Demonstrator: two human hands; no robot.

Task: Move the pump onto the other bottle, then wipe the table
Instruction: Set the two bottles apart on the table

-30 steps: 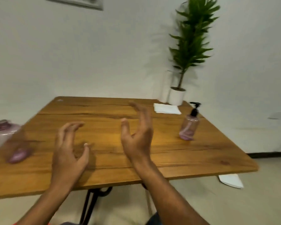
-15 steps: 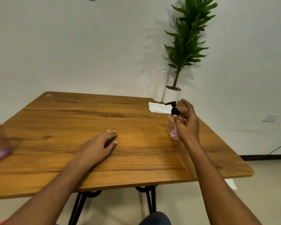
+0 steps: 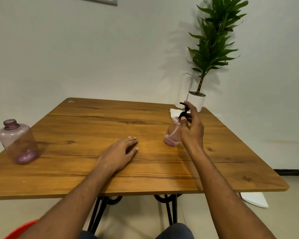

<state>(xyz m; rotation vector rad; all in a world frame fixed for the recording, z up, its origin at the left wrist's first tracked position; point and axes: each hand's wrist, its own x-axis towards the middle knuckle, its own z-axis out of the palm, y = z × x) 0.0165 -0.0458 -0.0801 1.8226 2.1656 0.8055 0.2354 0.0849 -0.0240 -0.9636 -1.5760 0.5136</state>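
We cannot read any text, number or brand here. On the far left corner of the table (image 3: 97,128) we see a small sticker (image 3: 71,101), but its print is too small to make out. The two pink bottles carry no label that we can see, and the frame (image 3: 100,0) high on the wall is cut by the picture edge, so nothing is legible on it.
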